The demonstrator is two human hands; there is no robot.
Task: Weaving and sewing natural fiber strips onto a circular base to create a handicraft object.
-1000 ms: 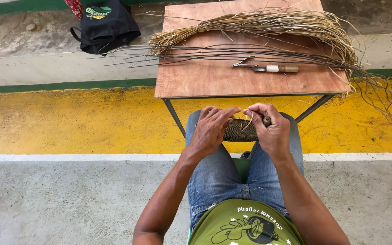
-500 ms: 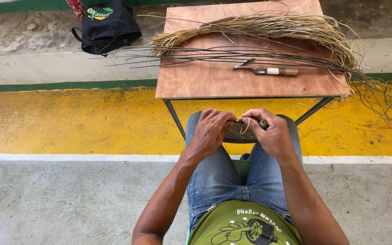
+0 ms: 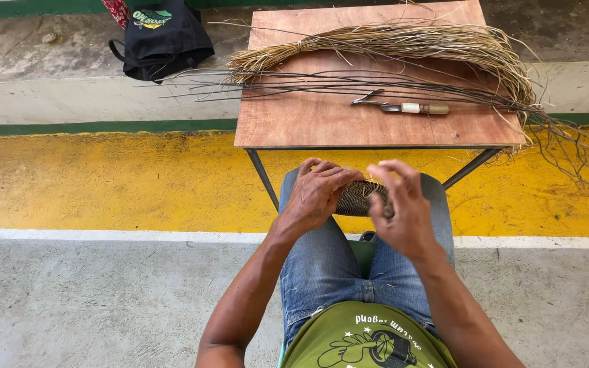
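Observation:
I sit with a small round woven piece (image 3: 359, 197) of dark and pale fibre resting on my knees. My left hand (image 3: 318, 194) lies over its left side and grips it. My right hand (image 3: 398, 204) is at its right edge, blurred, fingers pinched on a thin fibre strand of the weave. On the wooden table (image 3: 308, 123) in front lies a bundle of dried straw-coloured fibres (image 3: 403, 44), with dark thin stems (image 3: 322, 83) below it and a small tool with a wrapped handle (image 3: 403, 107).
A black bag (image 3: 161, 37) sits on the concrete step at the upper left. The floor has a yellow painted band (image 3: 97, 180) and grey concrete nearer me. Loose fibres hang off the table's right edge (image 3: 567, 143).
My right hand has shifted slightly right and down along the woven piece's edge, pulling the strand. My left hand stays put on the piece.

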